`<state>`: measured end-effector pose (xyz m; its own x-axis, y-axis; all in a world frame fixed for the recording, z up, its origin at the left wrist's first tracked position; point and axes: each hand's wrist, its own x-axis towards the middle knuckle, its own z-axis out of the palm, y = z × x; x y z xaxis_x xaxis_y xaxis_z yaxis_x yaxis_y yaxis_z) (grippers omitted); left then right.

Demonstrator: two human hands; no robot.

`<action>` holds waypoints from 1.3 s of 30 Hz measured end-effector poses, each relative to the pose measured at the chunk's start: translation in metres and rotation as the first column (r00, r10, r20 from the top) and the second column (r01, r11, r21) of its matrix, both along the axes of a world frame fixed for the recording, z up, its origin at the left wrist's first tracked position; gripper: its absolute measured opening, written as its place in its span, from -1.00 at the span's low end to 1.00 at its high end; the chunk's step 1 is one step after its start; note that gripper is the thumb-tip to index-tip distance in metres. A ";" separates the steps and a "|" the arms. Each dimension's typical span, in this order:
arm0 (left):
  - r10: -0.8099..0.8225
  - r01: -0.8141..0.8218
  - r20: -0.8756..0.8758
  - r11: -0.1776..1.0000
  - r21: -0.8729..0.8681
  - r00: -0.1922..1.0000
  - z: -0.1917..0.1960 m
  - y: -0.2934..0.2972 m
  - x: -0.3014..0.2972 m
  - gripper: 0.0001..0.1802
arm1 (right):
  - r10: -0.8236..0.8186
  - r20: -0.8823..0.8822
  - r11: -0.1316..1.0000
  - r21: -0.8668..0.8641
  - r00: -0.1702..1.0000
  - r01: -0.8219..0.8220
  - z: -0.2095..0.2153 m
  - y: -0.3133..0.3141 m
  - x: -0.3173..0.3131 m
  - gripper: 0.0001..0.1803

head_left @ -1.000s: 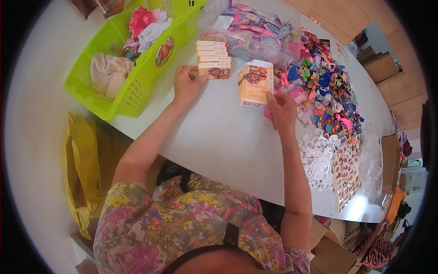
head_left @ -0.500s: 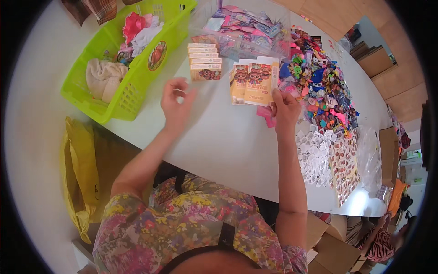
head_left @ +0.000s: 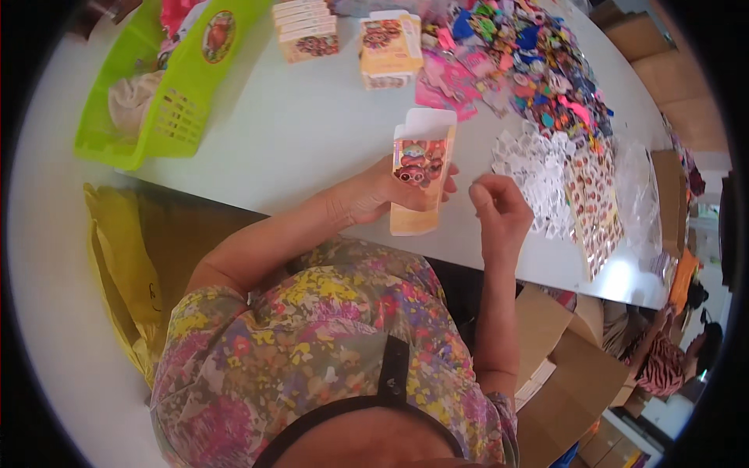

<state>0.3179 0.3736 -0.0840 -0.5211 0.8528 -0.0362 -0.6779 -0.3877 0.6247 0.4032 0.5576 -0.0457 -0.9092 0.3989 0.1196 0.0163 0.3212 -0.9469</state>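
An orange-and-white printed carton (head_left: pixel 421 214) with cartoon figures stands upright in my left hand (head_left: pixel 382 191). Its white top flap is raised, and my fingers wrap round its middle. Close to the carton's right side is my right hand (head_left: pixel 505 214), its fingers curled and thumb pressed near them; whether something small is in them is hidden. Beyond, a pile of matching cartons (head_left: pixel 390 51) lies on the white table (head_left: pixel 296 148). To its left, several small filled boxes (head_left: pixel 312 47) stand in a row.
A lime green basket (head_left: pixel 148 117) with cloth items stands at the left. Small colourful trinkets (head_left: pixel 538 70) are heaped at the right. Pink packets (head_left: pixel 445 82), white tags (head_left: pixel 538 179), a sticker sheet (head_left: pixel 597 203) and clear plastic (head_left: pixel 636 195) lie nearby. Brown cartons (head_left: pixel 577 382) sit below the table.
One carton has come toward my body and is now in my left hand, which was empty. My right hand has drawn back from the pile and let go of the cartons. The view has shifted.
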 end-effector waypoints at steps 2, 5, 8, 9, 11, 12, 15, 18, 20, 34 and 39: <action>0.005 -0.008 -0.020 0.992 -0.124 1.000 0.002 0.008 0.009 -0.13 | -0.009 0.030 0.994 -0.110 1.000 0.012 0.003 -0.004 0.006 -0.86; 0.045 -0.120 -0.197 0.916 -0.383 0.979 0.014 0.018 0.022 -0.36 | 0.164 0.035 0.966 -0.206 0.986 -0.153 -0.008 -0.007 0.015 -0.86; 0.068 -0.148 -0.187 0.879 -0.454 0.980 0.005 0.022 0.024 -0.54 | 0.030 0.096 0.980 -0.198 0.995 -0.011 -0.031 -0.002 0.019 -0.84; 0.112 -0.199 -0.205 0.859 -0.471 0.972 0.001 0.018 0.025 -0.57 | 0.022 0.089 0.981 -0.196 0.996 -0.005 -0.034 0.000 0.020 -0.84; 0.153 -0.249 -0.230 0.840 -0.483 0.961 -0.007 0.012 0.027 -0.60 | 0.091 0.173 0.982 -0.179 0.981 -0.060 -0.037 0.000 0.021 -0.83; 0.173 -0.274 -0.246 0.839 -0.470 0.954 -0.011 0.009 0.031 -0.59 | 0.087 0.164 0.983 -0.176 0.983 -0.058 -0.041 -0.002 0.021 -0.83; 0.226 -0.408 -0.400 0.789 -0.459 0.888 -0.008 0.005 0.040 -0.51 | 0.026 0.151 0.903 -0.428 0.988 0.042 -0.045 -0.017 0.025 -0.76; 0.195 -0.461 -0.530 0.776 -0.431 0.825 -0.007 0.000 0.045 -0.37 | -0.011 0.099 0.957 -0.288 0.995 0.039 -0.051 -0.021 0.036 -0.63; 0.149 -0.412 -0.538 0.813 -0.412 0.830 -0.007 -0.003 0.047 -0.31 | -0.020 0.015 0.957 -0.289 1.000 0.023 -0.053 -0.026 0.044 -0.61; -0.121 -0.521 -0.851 0.744 -0.418 0.511 -0.026 -0.007 0.025 -0.68 | 0.208 0.185 0.953 -0.258 0.961 -0.157 -0.048 0.008 0.014 -0.81; 0.159 -0.542 -0.707 0.760 -0.359 0.690 -0.026 0.002 0.019 -0.88 | 0.148 0.179 0.987 -0.088 0.973 -0.134 -0.038 0.001 0.008 -0.84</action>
<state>0.3368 0.3760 -0.1103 -0.8391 0.5424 0.0401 0.0425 -0.0081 0.9991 0.4112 0.5581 -0.0834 -0.9604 0.2668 -0.0804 0.1523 0.2609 -0.9533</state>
